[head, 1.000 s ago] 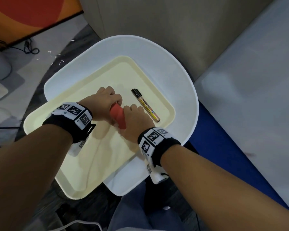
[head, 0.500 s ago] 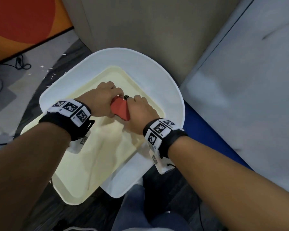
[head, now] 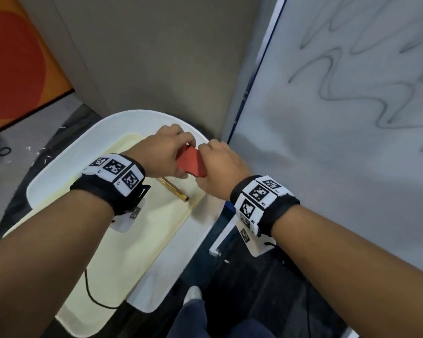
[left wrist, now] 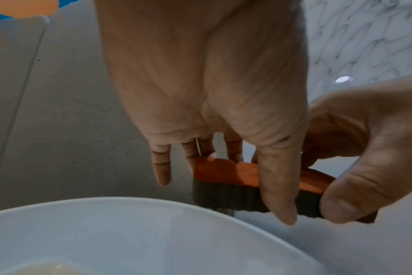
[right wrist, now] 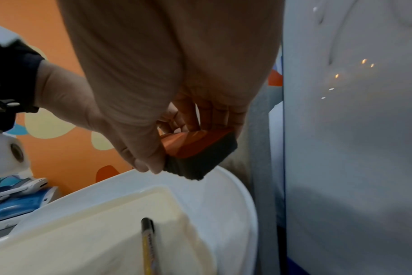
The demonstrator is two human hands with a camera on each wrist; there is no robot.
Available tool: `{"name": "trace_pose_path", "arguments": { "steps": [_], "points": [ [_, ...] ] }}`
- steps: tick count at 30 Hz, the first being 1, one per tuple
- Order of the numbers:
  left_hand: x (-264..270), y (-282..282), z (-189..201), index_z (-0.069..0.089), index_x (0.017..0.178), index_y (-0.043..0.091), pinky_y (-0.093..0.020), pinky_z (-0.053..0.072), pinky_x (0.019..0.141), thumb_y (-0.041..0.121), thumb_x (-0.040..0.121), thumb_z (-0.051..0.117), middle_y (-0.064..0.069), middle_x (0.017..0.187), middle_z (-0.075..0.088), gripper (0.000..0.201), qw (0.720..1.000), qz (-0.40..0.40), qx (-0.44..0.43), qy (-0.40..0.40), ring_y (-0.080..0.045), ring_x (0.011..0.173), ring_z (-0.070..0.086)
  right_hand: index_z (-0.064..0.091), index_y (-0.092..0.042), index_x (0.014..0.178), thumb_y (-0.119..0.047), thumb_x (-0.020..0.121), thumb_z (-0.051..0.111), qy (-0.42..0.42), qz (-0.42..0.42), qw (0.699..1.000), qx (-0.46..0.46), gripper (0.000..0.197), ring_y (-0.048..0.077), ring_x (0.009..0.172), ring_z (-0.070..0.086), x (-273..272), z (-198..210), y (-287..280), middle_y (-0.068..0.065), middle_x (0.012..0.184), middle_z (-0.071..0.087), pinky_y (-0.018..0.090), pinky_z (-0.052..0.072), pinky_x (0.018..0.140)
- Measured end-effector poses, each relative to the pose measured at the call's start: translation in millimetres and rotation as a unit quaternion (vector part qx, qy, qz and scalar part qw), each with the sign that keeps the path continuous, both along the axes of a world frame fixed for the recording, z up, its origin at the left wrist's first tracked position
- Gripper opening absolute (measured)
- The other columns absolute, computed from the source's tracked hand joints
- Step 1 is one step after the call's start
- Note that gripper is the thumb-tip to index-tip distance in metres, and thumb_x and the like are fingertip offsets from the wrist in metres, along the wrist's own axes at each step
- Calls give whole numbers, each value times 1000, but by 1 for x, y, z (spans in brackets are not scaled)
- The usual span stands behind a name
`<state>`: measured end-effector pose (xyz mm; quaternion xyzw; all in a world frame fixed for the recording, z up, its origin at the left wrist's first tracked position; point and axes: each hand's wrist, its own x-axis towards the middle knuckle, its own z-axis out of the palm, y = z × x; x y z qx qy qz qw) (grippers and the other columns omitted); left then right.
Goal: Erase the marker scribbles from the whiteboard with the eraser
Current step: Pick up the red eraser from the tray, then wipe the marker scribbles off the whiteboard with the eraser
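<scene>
Both hands hold a red eraser with a dark felt underside in the air above the far edge of the white table. My left hand grips its left end, thumb in front and fingers behind. My right hand grips the right end between thumb and fingers. The whiteboard stands upright at the right, with grey wavy marker scribbles across its upper part.
A cream tray lies on the white table, and a yellow marker with a black cap lies in it. A grey partition stands behind the table. A black cable trails over the tray's near end.
Both hands lifted the eraser off the tray and carried it up and toward the far right, nearer the whiteboard. The head view rose, bringing the scribbles into sight.
</scene>
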<state>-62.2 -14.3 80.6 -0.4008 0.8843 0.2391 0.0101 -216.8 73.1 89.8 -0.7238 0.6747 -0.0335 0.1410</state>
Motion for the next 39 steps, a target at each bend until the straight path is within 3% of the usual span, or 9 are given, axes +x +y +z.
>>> {"name": "trace_pose_path", "arguments": {
  "steps": [2,6,12,15,18,21,28,33,39],
  "points": [
    [-17,3,12,50,125,29,-35,47,79,35,67,86,7,111,38,68,1000,-15,-15,7,-18,114,38,52,-11,119,-26,83,65,4,-15,1000,-14,41,29,107,48,-15,12,7,8,114,49,41,47,84],
    [-52,8,38,50,123,29,-45,45,93,40,66,87,4,111,42,68,998,-44,-46,14,-17,109,38,52,-11,119,-27,83,66,10,-38,998,-47,41,27,106,49,-48,33,19,7,113,50,40,48,83],
    [-98,23,70,50,127,27,-39,44,93,44,68,85,3,120,43,71,994,-76,-76,26,-18,115,39,52,-14,117,-34,84,68,23,-49,995,-82,42,23,105,47,-94,61,41,5,112,50,31,35,72],
    [-121,30,90,50,129,25,-40,42,97,42,68,86,3,119,41,73,992,-80,-88,36,-17,116,37,52,-13,118,-33,84,67,31,-58,993,-96,43,25,108,46,-115,81,51,6,114,49,34,41,76],
    [-142,35,113,51,129,26,-46,43,99,41,68,86,5,115,40,72,988,-86,-110,61,-18,114,37,52,-13,120,-34,82,67,49,-60,989,-125,46,26,107,47,-136,107,57,6,115,50,38,46,83],
    [-163,41,143,49,131,28,-47,43,99,41,70,84,5,120,41,71,983,-81,-141,82,-17,118,38,51,-15,120,-35,82,68,68,-70,982,-159,46,23,107,47,-158,136,65,3,115,50,33,40,76],
    [-205,56,214,48,133,30,-32,41,95,37,73,83,9,125,41,69,964,-94,-204,144,-13,119,36,52,-16,117,-36,81,67,88,-87,967,-224,44,25,107,47,-199,204,82,2,113,50,39,45,84],
    [-229,65,264,47,132,34,-42,43,101,37,73,82,13,125,40,69,950,-97,-232,187,-9,118,33,52,-19,119,-39,82,66,124,-81,951,-271,44,20,106,46,-224,259,96,-1,111,49,33,46,80],
    [-255,76,313,45,136,35,-44,41,103,40,74,81,12,129,39,71,921,-96,-294,236,-11,121,32,51,-20,122,-40,84,67,172,-75,931,-315,45,20,107,45,-250,318,113,-2,115,49,34,45,83]
  ]
}}
